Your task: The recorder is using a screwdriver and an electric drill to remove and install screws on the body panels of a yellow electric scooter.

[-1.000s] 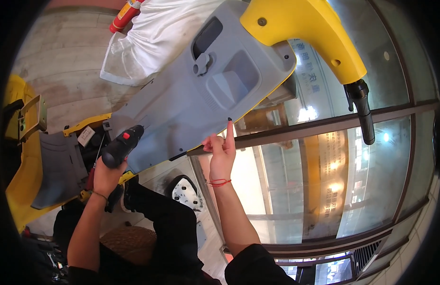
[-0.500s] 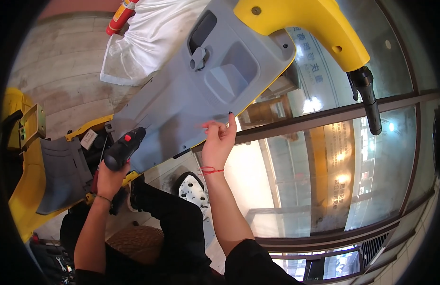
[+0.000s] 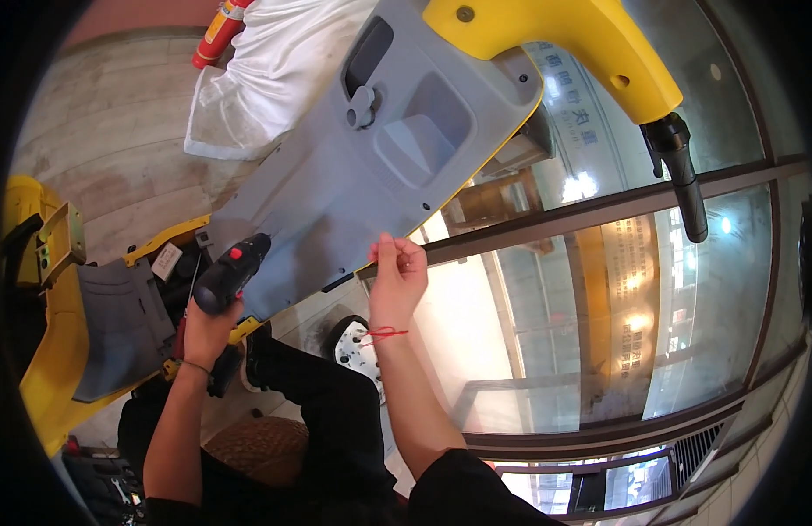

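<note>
My left hand (image 3: 210, 331) is wrapped round the grip of a black cordless drill (image 3: 220, 285) with a red button. Its thin bit points up and right, over the grey front panel (image 3: 314, 215) of a yellow scooter. My right hand (image 3: 399, 282), a red string at the wrist, hovers by the panel's lower right edge. Its fingers are curled and pinched together; whether something small is between them I cannot make out. A dark screw or hole (image 3: 426, 207) shows in the panel above that hand, and another (image 3: 342, 270) lies to its left.
The yellow handlebar section (image 3: 568, 39) with a black grip (image 3: 684, 180) reaches up right. A glass door (image 3: 546, 351) stands at the right. White cloth (image 3: 261, 83) and a red fire extinguisher (image 3: 220, 33) lie beyond the panel. Tools (image 3: 108, 482) sit lower left.
My right hand has drawn back from the screw spot at the panel's edge, down and slightly left. Its extended index finger has curled in. The left hand and drill have barely moved.
</note>
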